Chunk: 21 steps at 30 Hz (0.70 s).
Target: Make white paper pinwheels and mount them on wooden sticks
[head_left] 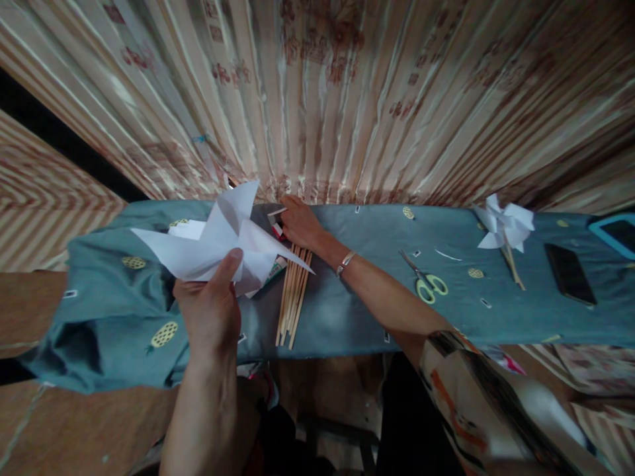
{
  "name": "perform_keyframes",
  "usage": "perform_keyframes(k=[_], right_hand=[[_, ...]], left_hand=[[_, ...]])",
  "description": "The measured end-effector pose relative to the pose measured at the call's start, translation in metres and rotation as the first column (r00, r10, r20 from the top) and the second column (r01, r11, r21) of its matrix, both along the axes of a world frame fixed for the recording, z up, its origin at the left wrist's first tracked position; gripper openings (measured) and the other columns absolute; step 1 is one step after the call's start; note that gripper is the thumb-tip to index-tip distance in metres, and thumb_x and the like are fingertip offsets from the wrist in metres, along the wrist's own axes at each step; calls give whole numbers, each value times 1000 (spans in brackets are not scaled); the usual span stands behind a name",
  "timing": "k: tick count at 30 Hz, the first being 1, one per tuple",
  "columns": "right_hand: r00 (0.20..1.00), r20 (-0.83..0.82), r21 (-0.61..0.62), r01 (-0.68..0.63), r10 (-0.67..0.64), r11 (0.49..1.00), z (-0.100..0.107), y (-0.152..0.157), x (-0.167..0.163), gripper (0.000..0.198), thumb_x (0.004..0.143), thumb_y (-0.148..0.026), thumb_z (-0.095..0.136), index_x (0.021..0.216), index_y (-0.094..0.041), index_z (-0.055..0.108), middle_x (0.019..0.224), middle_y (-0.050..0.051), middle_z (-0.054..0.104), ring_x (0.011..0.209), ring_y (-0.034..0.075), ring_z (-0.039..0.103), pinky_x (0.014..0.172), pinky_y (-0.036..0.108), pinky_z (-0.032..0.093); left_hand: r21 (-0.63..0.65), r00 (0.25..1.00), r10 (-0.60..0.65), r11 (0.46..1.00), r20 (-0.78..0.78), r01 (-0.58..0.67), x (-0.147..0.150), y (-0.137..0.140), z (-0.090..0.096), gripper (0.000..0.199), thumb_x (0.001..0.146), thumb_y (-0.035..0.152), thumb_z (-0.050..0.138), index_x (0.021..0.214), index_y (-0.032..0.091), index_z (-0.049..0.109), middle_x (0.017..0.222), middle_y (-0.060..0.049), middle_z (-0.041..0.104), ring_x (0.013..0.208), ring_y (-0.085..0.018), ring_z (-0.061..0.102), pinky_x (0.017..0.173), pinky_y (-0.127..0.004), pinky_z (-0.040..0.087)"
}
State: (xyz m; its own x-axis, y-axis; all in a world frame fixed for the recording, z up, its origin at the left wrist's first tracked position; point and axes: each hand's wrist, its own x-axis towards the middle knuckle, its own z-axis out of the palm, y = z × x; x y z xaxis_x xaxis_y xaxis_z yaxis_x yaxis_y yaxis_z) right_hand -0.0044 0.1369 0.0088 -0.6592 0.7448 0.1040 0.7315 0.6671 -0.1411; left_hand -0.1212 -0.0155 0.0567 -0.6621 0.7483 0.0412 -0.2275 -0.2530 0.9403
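Note:
My left hand (213,301) is closed on a white paper pinwheel (233,241), with the thumb pressed on its middle. The folded blades spread out above the fingers. My right hand (300,221) reaches to the far edge of the cloth, its fingers curled in beside a small red and white object (278,230). A thin white edge shows by the fingertips; what they grip cannot be made out. Just below that hand lies a bundle of thin wooden sticks (294,297). Partly under the pinwheel is a white and green tube (270,274).
A blue-green cloth (347,311) with pineapple prints covers the narrow table. To the right lie scissors (429,284) with light green handles, another paper pinwheel (505,225) on sticks, a dark phone (570,274) and a blue-framed object (618,233). A pleated curtain (317,119) hangs behind.

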Motion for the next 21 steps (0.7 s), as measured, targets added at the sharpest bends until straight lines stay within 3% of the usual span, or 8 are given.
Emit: perform_keyframes(k=[3,9,21], right_hand=[[1000,12,17,-16,16,1000,0,-1,3,27,91,-9,47,101,1,70,136,25,52,134,26,37,118,36,22],[998,62,44,-18,15,999,11,-9,8,29,93,-9,44,101,-3,72,141,26,49,137,35,32,104,45,37],[982,179,47,-66,57,997,22,-11,1,31,98,-12,43,108,-6,72,127,22,60,123,32,46,97,42,40]], left_hand=[[-41,999,-12,999,-40,10,0,0,-2,23,62,19,81,81,23,71,96,-3,75,102,-24,69,101,-43,54],[-97,994,-23,995,-108,13,3,-1,-2,21,64,24,79,83,24,70,96,-4,75,106,-26,68,98,-45,56],[-54,999,-34,998,-37,32,7,1,-4,23,60,21,82,80,24,70,98,-3,75,106,-25,68,102,-45,54]])
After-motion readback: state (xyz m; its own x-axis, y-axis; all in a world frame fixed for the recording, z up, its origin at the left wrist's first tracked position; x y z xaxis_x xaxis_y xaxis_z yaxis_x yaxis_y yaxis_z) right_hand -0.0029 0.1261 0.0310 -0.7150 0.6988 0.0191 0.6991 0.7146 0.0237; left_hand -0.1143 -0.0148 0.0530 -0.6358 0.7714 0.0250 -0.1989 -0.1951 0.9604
